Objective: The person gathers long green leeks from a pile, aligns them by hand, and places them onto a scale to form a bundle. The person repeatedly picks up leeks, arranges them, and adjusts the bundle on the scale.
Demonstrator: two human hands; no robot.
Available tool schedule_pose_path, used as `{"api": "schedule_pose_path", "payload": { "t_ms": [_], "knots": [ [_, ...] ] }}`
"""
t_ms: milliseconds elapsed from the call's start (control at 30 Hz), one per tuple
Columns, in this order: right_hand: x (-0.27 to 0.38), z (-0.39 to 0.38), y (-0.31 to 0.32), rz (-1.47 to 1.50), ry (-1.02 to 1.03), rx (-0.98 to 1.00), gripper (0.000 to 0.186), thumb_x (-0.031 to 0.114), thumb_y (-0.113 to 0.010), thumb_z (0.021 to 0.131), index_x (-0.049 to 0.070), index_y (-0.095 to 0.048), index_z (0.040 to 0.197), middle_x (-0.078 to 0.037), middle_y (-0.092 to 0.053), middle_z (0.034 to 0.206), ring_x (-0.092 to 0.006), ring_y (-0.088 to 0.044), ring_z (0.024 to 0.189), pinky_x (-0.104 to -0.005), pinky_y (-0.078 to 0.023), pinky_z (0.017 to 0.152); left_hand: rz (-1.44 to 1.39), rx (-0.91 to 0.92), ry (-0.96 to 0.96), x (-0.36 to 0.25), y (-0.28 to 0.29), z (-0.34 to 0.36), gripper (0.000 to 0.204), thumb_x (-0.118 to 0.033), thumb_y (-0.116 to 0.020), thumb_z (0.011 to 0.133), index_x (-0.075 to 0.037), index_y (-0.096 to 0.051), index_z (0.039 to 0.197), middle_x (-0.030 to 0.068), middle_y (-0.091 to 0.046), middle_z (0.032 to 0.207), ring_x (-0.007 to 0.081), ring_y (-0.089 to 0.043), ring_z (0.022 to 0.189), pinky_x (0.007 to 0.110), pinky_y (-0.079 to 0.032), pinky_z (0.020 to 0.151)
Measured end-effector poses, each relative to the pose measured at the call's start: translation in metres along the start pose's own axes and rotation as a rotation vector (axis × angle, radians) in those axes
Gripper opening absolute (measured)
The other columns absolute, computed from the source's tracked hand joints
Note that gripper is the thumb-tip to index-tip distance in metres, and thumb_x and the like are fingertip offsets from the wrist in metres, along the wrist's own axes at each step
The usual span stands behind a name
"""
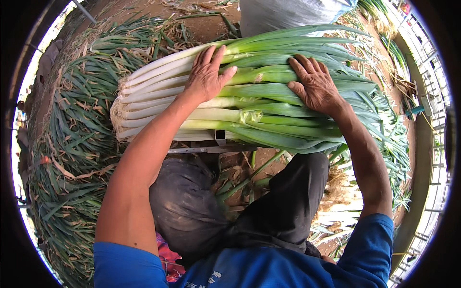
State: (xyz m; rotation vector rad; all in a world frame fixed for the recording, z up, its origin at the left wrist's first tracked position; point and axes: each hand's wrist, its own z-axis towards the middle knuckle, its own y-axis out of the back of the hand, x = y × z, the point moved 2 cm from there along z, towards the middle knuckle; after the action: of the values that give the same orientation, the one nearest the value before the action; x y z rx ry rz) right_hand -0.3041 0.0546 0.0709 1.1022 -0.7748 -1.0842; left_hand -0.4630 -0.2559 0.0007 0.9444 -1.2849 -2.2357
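Note:
A wide layer of leeks (240, 103) lies crosswise in front of me, white stems and roots to the left, green leaves to the right. Beneath their near side a metal frame (201, 150) shows in part. My left hand (206, 77) rests on the stems where white turns to green, fingers stretched out and pointing away from me. On the green leaves farther right lies my right hand (314, 84), its fingers spread and its palm down. Neither hand is closed round a stem.
Loose green leaf trimmings (77, 144) are heaped on the left. More leeks with roots (343, 201) lie on the ground at the right, beside my knee. A pale sack (288, 17) stands at the far side. Along the right runs a low ledge (422, 158) with a mesh fence.

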Motion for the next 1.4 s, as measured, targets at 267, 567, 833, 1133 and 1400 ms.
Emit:
{"api": "schedule_pose_path", "payload": {
  "t_ms": [267,567,833,1133,1400],
  "knots": [
    [0.004,0.002,0.015,-0.03,-0.089,0.193,0.07,0.045,-0.059,0.109,0.002,-0.044,0.163,-0.023,-0.044,0.166,-0.0432,-0.044,0.15,-0.055,-0.029,0.128,0.034,0.129,0.106,-0.011,0.001,0.005,0.093,-0.074,-0.039,0.108,-0.012,-0.025,0.175,0.025,-0.021,0.179,0.0424,-0.02,0.166,0.052,-0.017,0.137],
    [0.058,0.03,-0.015,-0.145,-0.045,0.035,0.064,0.046,-0.05,0.113,0.012,-0.045,0.167,-0.025,-0.042,0.169,-0.0473,-0.039,0.153,-0.0608,-0.023,0.13,-0.047,0.01,0.043,-0.009,0.003,0.0,0.094,-0.071,-0.048,0.107,-0.002,-0.035,0.17,0.0268,-0.027,0.175,0.0472,-0.028,0.16,0.052,-0.021,0.134],
    [0.062,0.031,-0.007,-0.084,-0.034,0.042,0.064,0.045,-0.051,0.111,0.01,-0.048,0.165,-0.026,-0.045,0.167,-0.0452,-0.042,0.15,-0.0582,-0.027,0.128,0.038,0.15,0.368,0.084,0.062,-0.057,0.079,-0.053,-0.047,0.114,-0.004,-0.026,0.174,0.0222,-0.011,0.183,0.0374,-0.012,0.17,0.051,-0.015,0.137],
    [0.055,0.029,-0.013,-0.09,-0.039,0.005,0.067,0.051,-0.052,0.111,0.009,-0.048,0.164,-0.026,-0.045,0.166,-0.0456,-0.041,0.152,-0.0627,-0.026,0.128,0.221,0.061,0.537,0.166,0.077,-0.114,0.084,-0.063,-0.042,0.112,-0.01,-0.026,0.175,0.019,-0.022,0.181,0.0416,-0.023,0.165,0.053,-0.019,0.135],
    [0.065,0.027,-0.02,-0.14,-0.041,-0.031,0.09,0.071,-0.052,0.105,0.003,-0.047,0.163,-0.029,-0.046,0.164,-0.0476,-0.043,0.15,-0.0629,-0.028,0.126,0.262,0.054,0.504,0.175,0.077,-0.123,0.086,-0.068,-0.035,0.113,-0.01,-0.024,0.175,0.0189,-0.021,0.181,0.0391,-0.02,0.167,0.053,-0.016,0.137]
  ]
}}
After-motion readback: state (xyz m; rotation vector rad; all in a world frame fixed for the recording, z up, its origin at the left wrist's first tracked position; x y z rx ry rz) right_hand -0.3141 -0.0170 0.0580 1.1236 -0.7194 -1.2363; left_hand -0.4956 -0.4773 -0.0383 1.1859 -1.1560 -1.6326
